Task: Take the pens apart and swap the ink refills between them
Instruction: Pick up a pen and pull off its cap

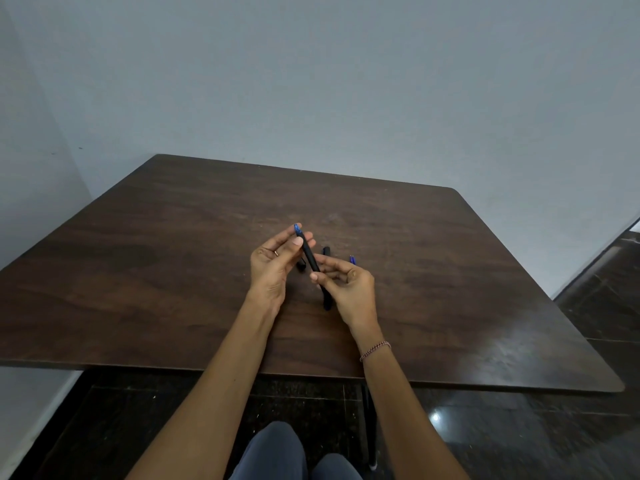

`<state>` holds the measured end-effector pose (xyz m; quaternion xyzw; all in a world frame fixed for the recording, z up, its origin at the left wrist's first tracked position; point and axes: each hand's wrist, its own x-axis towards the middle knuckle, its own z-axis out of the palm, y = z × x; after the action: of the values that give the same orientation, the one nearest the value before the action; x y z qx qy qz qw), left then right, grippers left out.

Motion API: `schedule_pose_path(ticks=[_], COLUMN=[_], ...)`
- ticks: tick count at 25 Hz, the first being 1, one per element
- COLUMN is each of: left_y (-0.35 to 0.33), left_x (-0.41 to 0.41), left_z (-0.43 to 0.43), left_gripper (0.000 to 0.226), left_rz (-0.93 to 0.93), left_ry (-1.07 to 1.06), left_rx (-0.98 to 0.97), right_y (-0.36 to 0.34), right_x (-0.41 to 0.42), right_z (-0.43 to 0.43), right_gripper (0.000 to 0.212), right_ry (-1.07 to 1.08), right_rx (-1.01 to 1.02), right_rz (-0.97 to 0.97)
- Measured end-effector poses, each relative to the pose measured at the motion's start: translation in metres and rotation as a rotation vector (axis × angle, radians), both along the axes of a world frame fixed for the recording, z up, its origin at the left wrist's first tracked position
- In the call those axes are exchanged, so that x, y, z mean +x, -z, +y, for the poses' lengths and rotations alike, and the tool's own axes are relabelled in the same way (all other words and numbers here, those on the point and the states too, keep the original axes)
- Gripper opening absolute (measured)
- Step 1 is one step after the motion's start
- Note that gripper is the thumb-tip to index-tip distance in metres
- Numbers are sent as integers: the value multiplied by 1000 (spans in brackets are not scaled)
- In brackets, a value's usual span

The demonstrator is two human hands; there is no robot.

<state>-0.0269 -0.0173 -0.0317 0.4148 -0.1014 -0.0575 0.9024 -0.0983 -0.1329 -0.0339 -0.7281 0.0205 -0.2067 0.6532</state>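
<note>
A black pen (310, 255) with a blue end is held slanted above the dark wooden table (173, 271). My left hand (273, 268) pinches its upper part near the blue tip, and my right hand (349, 289) grips its lower part. Another black pen piece (327, 301) shows below my right hand's fingers; I cannot tell whether it lies on the table or is held. A short black piece (326, 251) lies just behind my hands, another small black piece (302, 265) sits between them, and a thin blue-tipped part (352, 260) lies to the right.
The table stands against a pale wall in a corner. Its near edge (311, 374) runs across just in front of my knees. Dark glossy floor (519, 434) lies below and to the right.
</note>
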Motion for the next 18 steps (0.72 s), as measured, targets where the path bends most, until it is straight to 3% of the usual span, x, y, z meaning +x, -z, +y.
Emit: schedule_pose_path(ticks=[8,13,18], left_y=[2,3,1], left_x=[6,3,1], left_z=[-1,-5,-6], left_gripper=[33,20,13], left_rz=[5,17,29], left_ry=[-138,-120,-119], left_rx=[92,190,166], right_y=[1,0,2], right_x=[1,3,3], right_z=[-1,-2,0], right_gripper=[37,39,30], right_ry=[65,95,101], right_rx=[-123,-280,-325], right_rz=[-48,-62,-67])
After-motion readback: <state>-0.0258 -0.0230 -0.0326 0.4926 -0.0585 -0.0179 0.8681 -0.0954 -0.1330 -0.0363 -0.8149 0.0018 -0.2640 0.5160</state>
